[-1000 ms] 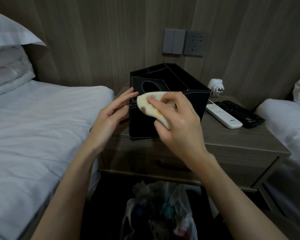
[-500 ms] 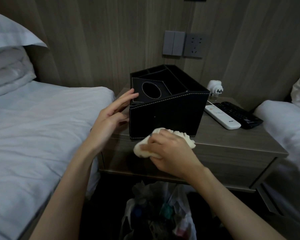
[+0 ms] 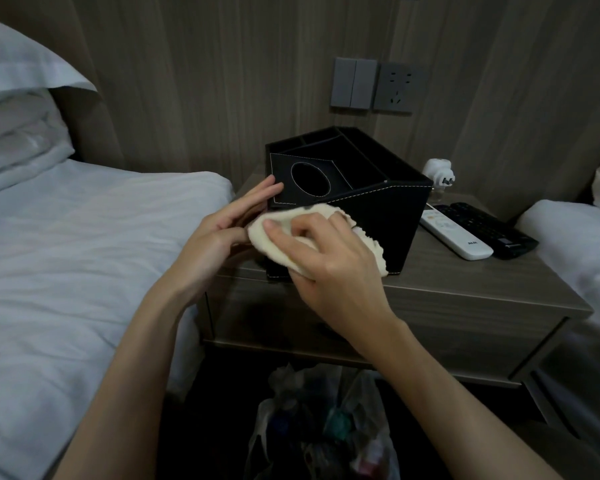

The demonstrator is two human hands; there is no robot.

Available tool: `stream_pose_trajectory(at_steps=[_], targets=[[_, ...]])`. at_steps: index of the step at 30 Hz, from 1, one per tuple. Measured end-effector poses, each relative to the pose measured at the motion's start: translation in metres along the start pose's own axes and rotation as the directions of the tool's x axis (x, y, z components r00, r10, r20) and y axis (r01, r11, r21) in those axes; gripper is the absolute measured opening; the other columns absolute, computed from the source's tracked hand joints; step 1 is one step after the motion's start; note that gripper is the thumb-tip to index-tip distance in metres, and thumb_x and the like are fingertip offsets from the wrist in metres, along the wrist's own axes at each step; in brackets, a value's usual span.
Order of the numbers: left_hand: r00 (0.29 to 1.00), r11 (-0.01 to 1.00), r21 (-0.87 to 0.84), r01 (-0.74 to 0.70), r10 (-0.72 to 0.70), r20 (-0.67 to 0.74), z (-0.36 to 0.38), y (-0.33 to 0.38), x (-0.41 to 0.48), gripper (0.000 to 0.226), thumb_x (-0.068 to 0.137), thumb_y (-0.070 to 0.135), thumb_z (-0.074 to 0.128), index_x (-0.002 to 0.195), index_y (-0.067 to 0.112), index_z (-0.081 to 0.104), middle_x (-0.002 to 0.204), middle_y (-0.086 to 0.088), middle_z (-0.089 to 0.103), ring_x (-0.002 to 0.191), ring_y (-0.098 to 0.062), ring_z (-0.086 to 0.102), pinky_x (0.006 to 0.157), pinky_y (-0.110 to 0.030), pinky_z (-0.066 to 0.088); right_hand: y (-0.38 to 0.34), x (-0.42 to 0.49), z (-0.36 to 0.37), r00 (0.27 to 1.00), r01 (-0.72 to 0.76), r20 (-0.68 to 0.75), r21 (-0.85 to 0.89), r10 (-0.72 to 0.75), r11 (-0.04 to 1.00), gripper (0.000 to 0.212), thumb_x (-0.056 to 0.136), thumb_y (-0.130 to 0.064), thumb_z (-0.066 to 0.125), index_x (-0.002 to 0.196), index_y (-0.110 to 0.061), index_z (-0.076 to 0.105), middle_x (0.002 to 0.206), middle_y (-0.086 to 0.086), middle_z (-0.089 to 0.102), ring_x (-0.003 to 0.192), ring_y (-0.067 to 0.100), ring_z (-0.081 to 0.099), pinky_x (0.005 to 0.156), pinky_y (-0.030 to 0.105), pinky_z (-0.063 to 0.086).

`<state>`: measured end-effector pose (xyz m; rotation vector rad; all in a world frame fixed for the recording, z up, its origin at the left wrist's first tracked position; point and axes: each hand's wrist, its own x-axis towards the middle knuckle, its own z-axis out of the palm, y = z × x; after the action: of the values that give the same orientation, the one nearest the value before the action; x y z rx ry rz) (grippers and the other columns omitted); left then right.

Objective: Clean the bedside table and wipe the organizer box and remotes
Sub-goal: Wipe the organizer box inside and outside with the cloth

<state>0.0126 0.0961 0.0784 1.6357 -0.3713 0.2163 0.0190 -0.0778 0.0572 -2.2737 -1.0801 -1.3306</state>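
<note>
The black organizer box [image 3: 395,220] stands on the worktop [image 3: 465,282], directly in front of both hands. The left hand [image 3: 222,230] steadies its near left corner with straight, flat fingers. The right hand [image 3: 326,261] clutches a cream cloth [image 3: 305,213], pressing it against the box's front face. The white remote [image 3: 454,235] and black remote [image 3: 489,226] lie side by side just right of the box, well apart from the hands. Hand and cloth hide the box's lower front. The white remote's far end is hidden behind the box. The bag [image 3: 326,427] on the floor is too dark to make out.
</note>
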Motion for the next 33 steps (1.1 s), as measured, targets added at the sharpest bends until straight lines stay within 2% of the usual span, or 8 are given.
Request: stream_pose_trajectory(at_steps=[4, 9, 11, 14, 18, 25, 28, 33], targets=[[1.0, 1.0, 0.006, -0.014, 0.013, 0.019, -0.001, -0.002, -0.001, 0.07, 0.076, -0.016, 0.038, 0.13, 0.024, 0.055, 0.143, 0.024, 0.044, 0.134, 0.006, 0.037, 0.116, -0.038, 0.031, 0.002, -0.021, 0.008, 0.986, 0.078, 0.148, 0.006, -0.078, 0.997, 0.038, 0.078, -0.008, 0.065, 0.113, -0.023, 0.07, 0.092, 0.001, 0.062, 0.081, 0.022, 0.053, 0.068, 0.031, 0.044], [0.998, 0.998, 0.012, -0.054, 0.055, -0.038, 0.004, -0.004, -0.002, 0.055, 0.09, -0.012, 0.04, 0.127, 0.024, 0.058, 0.144, 0.019, 0.046, 0.134, 0.001, 0.041, 0.115, -0.042, 0.033, 0.008, -0.039, 0.006, 0.903, 0.208, 0.376, 0.045, -0.21, 0.977, 0.026, 0.075, -0.019, 0.063, 0.098, -0.026, 0.072, 0.083, -0.002, 0.056, 0.08, 0.019, 0.05, 0.063, 0.034, 0.049], [0.995, 0.998, 0.012, -0.067, 0.067, -0.077, 0.009, -0.003, -0.002, 0.044, 0.096, -0.004, 0.04, 0.123, 0.023, 0.061, 0.145, 0.014, 0.046, 0.133, 0.001, 0.042, 0.113, -0.035, 0.034, 0.011, -0.04, -0.006, 0.92, 0.209, 0.32, 0.082, -0.225, 0.974, 0.027, 0.079, -0.018, 0.063, 0.104, -0.021, 0.072, 0.083, 0.001, 0.058, 0.077, 0.02, 0.051, 0.064, 0.034, 0.046], [0.975, 0.979, 0.141, -0.144, 0.165, -0.15, 0.018, -0.001, -0.002, 0.032, 0.094, 0.019, 0.046, 0.121, 0.022, 0.062, 0.141, 0.01, 0.051, 0.133, 0.002, 0.041, 0.113, -0.023, 0.031, 0.021, -0.032, -0.033, 0.989, 0.125, 0.066, 0.052, -0.129, 0.991, 0.032, 0.082, -0.003, 0.063, 0.11, -0.015, 0.073, 0.088, 0.006, 0.065, 0.072, 0.025, 0.051, 0.063, 0.037, 0.043], [0.944, 0.916, 0.332, -0.226, 0.29, -0.159, 0.031, -0.006, -0.001, 0.028, 0.094, 0.034, 0.05, 0.12, 0.033, 0.06, 0.14, 0.014, 0.05, 0.135, 0.005, 0.035, 0.111, -0.015, 0.027, 0.048, -0.018, -0.059, 0.993, 0.027, -0.112, -0.056, -0.033, 0.998, 0.041, 0.081, 0.004, 0.062, 0.117, -0.013, 0.07, 0.094, 0.013, 0.065, 0.078, 0.031, 0.052, 0.072, 0.039, 0.045], [0.929, 0.873, 0.41, -0.265, 0.346, -0.135, 0.037, -0.011, -0.001, 0.025, 0.099, 0.024, 0.046, 0.117, 0.036, 0.06, 0.141, 0.011, 0.049, 0.141, -0.006, 0.029, 0.115, -0.02, 0.024, 0.062, -0.005, -0.045, 0.996, -0.076, -0.053, 0.026, 0.077, 0.997, 0.045, 0.084, 0.0, 0.061, 0.125, -0.019, 0.065, 0.107, 0.013, 0.059, 0.099, 0.034, 0.049, 0.088, 0.047, 0.043], [0.923, 0.86, 0.431, -0.273, 0.361, -0.135, 0.035, -0.012, 0.001, 0.025, 0.099, 0.023, 0.046, 0.117, 0.033, 0.061, 0.138, 0.008, 0.051, 0.14, -0.009, 0.033, 0.115, -0.028, 0.025, 0.064, -0.016, -0.039, 0.999, -0.026, -0.021, 0.045, 0.027, 0.999, 0.043, 0.082, -0.001, 0.066, 0.121, -0.019, 0.068, 0.102, 0.011, 0.06, 0.093, 0.028, 0.046, 0.086, 0.036, 0.041], [0.92, 0.861, 0.428, -0.275, 0.365, -0.143, 0.037, -0.012, 0.0, 0.025, 0.1, 0.019, 0.046, 0.117, 0.027, 0.063, 0.136, 0.004, 0.053, 0.139, -0.012, 0.035, 0.115, -0.026, 0.027, 0.06, -0.045, -0.026, 0.984, 0.06, 0.164, 0.023, -0.063, 0.998, 0.04, 0.078, -0.006, 0.065, 0.115, -0.021, 0.071, 0.095, 0.008, 0.061, 0.083, 0.025, 0.045, 0.073, 0.043, 0.043]])
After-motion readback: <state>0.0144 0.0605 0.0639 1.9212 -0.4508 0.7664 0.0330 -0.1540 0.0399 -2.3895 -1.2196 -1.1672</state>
